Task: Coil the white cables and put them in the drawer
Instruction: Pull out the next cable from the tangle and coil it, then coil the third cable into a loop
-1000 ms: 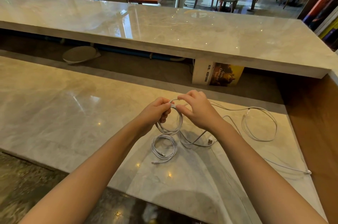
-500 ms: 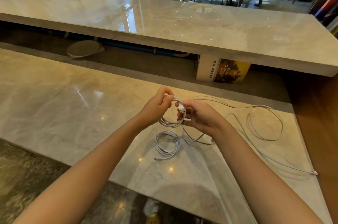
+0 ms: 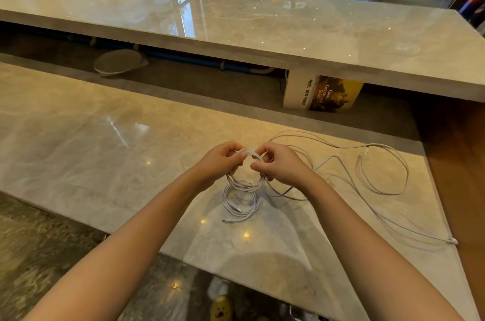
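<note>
Step in hand: coiling, judged second cable of the set.

- Left hand (image 3: 223, 160) had its fingers curled round the upper left of a small white cable coil (image 3: 242, 185), which was raised just above the worktop (image 3: 105, 150).
- Right hand (image 3: 279, 166) had its fingers curled round the upper right of the same coil, thumb and forefinger pinching the strands. Neither hand was open, and neither held anything else.
- Directly below the hands, on the near side, a finished coil (image 3: 225, 201) lay flat on the worktop with its plug ends free. It was just under the held coil; whether the two touched I cannot tell.
- To the right of the right hand, loose cable (image 3: 388, 193) lay sprawled in wide loops, with one plug end (image 3: 452, 241) well out to the right and nearer the body. A strand appeared to run from the right hand into this slack. How many separate cables made up the slack I cannot tell.
- Drawer: not in view.

Judgement: the task was under halfway, with one coil done, one in progress and none stowed.

Next move calls for the left hand to clamp the loops so they do not spring open. The right hand would then draw in slack and lay it on at matching diameter. Risk: the trailing strand may snag the finished coil underneath and drag it along.
</note>
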A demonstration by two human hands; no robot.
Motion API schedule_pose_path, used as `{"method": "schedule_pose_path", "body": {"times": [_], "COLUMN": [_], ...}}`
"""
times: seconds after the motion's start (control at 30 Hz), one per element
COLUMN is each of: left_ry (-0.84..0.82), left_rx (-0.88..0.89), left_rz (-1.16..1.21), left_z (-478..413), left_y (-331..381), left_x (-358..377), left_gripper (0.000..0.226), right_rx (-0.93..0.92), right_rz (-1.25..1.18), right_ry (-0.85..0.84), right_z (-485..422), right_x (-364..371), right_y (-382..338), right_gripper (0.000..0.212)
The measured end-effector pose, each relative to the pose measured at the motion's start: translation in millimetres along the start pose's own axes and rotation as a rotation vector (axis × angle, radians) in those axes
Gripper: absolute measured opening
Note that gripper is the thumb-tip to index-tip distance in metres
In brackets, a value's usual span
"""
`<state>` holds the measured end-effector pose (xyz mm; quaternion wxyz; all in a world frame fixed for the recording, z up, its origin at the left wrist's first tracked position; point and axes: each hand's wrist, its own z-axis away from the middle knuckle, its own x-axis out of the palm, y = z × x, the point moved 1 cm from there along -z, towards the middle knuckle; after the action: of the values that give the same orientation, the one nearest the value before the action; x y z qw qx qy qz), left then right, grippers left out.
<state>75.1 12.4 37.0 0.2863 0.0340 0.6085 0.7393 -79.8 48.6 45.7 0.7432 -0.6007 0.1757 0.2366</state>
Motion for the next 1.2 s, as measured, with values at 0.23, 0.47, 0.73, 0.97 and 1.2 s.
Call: {"method": "schedule_pose_path", "body": {"times": [0.23, 0.47, 0.73, 0.97, 1.2], "left_ry": [0.077, 0.232, 0.255, 0.215, -0.141], "left_rx": [-0.045, 0.067, 0.071, 0.337, 0.309], "left_rz": [-0.287, -0.654, -0.62, -0.462, -0.376], "left_z": [7.2, 4.8, 0.3, 7.0, 3.9], "left_y": [-50.2, -88.0, -98.6, -35.5, 2.7], "left_x": [4.4, 20.4, 19.2, 54.5, 121.0], "left_gripper": [0.011, 0.022, 0.035, 0.028, 0.025], "right_rx": [0.079, -0.015, -0.089, -0.389, 0.313], "right_rz": [0.098, 0.422, 0.395, 0.155, 0.481], "right_ry": [0.177, 0.284, 0.323, 0.634, 0.781], "right_z": [5.4, 5.5, 8.8, 74.9, 84.4], "right_x": [57.1, 90.0, 92.2, 17.9, -54.2], "right_y": [35.0, 57.4, 54.8, 44.9, 140.7], "right_gripper": [0.023, 0.026, 0.04, 0.018, 0.039]}}
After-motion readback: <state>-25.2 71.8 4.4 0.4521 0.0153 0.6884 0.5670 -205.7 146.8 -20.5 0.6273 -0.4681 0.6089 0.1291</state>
